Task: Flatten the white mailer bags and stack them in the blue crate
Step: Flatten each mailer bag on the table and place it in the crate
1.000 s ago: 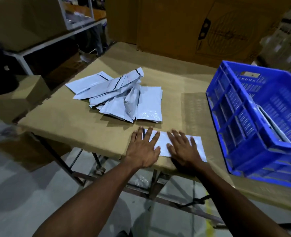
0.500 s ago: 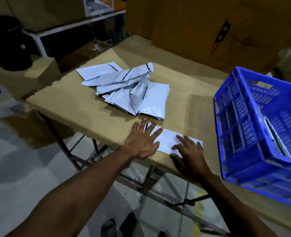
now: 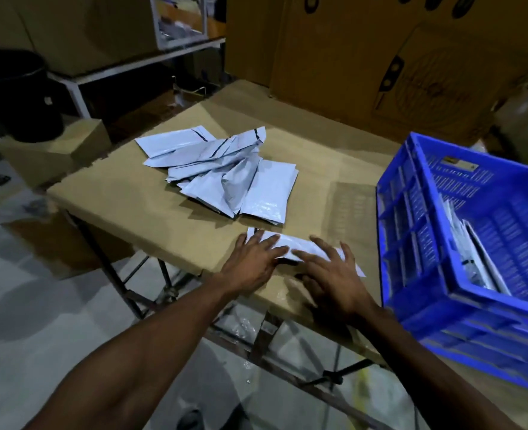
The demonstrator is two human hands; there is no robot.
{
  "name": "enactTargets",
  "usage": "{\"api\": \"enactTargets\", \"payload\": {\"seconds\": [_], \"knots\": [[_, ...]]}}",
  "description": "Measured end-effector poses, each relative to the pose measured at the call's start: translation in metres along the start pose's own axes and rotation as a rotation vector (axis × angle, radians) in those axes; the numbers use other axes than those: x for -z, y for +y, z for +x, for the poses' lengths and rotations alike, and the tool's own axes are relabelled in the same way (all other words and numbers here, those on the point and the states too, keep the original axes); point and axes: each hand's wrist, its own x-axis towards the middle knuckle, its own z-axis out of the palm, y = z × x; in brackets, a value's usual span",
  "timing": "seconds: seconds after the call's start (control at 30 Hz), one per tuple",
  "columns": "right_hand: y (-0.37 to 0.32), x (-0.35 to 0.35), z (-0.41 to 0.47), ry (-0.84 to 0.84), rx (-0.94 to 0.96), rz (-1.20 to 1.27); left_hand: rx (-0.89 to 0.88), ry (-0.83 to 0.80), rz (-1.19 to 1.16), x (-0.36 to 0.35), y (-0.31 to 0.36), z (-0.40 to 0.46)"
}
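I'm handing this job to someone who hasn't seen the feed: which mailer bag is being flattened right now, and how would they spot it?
Start at the cardboard-covered table, with the blue crate at its right end. Near the front edge, left of the crate, one white mailer bag lies alone under the left hand and right hand. Unlike the loose pile of bags farther back, it lies apart with both hands on it.

bare table [image 3: 126, 193] left, crate [image 3: 417, 243] right
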Motion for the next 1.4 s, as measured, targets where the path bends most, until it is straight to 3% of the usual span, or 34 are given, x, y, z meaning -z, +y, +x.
{"api": "enactTargets", "payload": {"seconds": [0.1,0.2,0.3,0.37,0.47,0.57,0.7,0.77,1.03,1.17,1.27,1.4], "knots": [[-0.003,0.000,0.002,-0.085,0.198,-0.150,-0.010,-0.037,-0.110,0.002,-0.001,0.008],[0.002,0.002,0.017,-0.351,0.140,-0.309,-0.060,-0.009,-0.289,0.007,-0.003,0.010],[0.007,0.007,0.028,-0.401,0.111,-0.242,-0.034,0.076,-0.431,0.005,-0.004,0.008],[0.008,0.020,0.030,-0.321,0.086,-0.245,0.068,0.168,-0.571,0.003,0.000,0.005],[0.017,0.051,0.030,-0.273,-0.004,-0.216,0.275,0.139,-0.646,0.003,0.011,0.005],[0.042,0.084,0.028,-0.172,-0.077,-0.150,0.227,0.142,-0.399,0.000,0.026,0.011],[0.074,0.131,0.017,0.115,-0.203,0.027,0.173,-0.005,-0.096,-0.008,0.052,0.022],[0.084,0.156,0.008,0.229,-0.300,0.137,0.142,-0.039,-0.064,-0.012,0.065,0.030],[0.133,0.210,-0.036,0.424,-0.641,0.451,0.097,-0.080,-0.007,-0.025,0.112,0.064],[0.153,0.240,-0.053,0.400,-0.609,0.201,0.141,-0.123,-0.002,-0.028,0.131,0.078],[0.185,0.259,-0.070,0.194,-0.573,-0.198,0.164,-0.129,0.000,-0.032,0.145,0.085],[0.210,0.262,-0.091,-0.052,-0.555,-0.395,0.164,-0.112,-0.014,-0.037,0.163,0.090]]}}
